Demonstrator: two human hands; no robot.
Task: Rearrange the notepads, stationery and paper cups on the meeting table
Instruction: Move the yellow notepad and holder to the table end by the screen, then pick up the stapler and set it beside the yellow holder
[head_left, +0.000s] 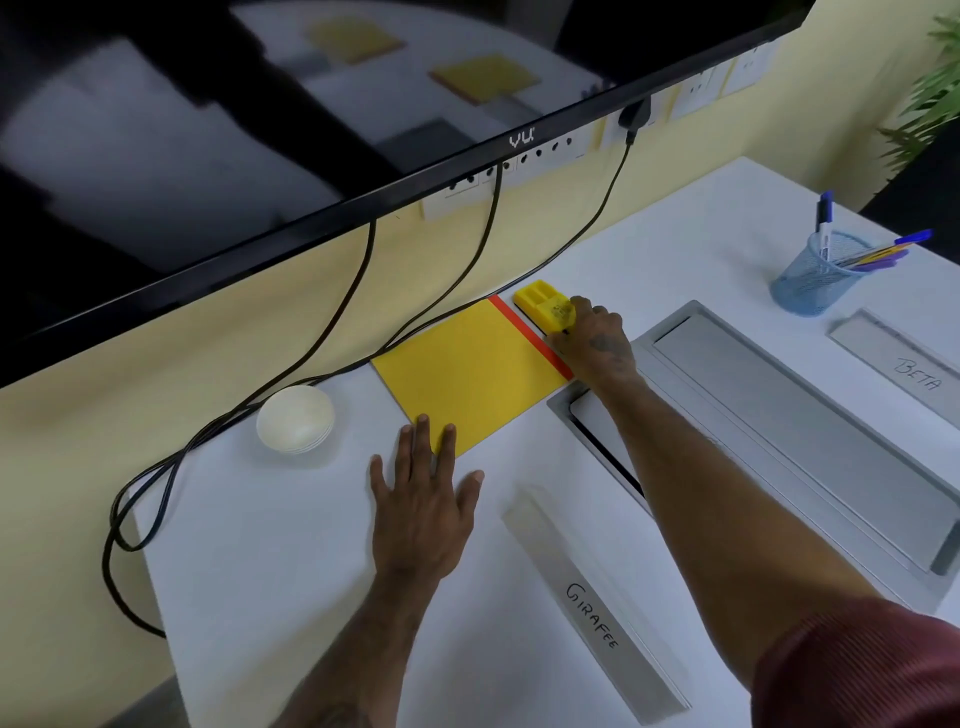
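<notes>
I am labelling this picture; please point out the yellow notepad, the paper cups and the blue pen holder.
yellow notepad (467, 369): head view, middle of cover.
stack of paper cups (295, 418): head view, upturned base on top.
blue mesh pen holder (810, 285): head view, mesh wall.

Office mtg room: wall TV (311, 130), name plates (592, 613), table cable box (800, 431), pen cup (815, 278).

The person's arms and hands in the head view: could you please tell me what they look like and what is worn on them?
Both forearms are bare, with no watch or bracelet. A dark red ribbed sleeve covers the right upper arm. The right hand bears a dark tattoo on its back; the left hand shows none that I can make out.
</notes>
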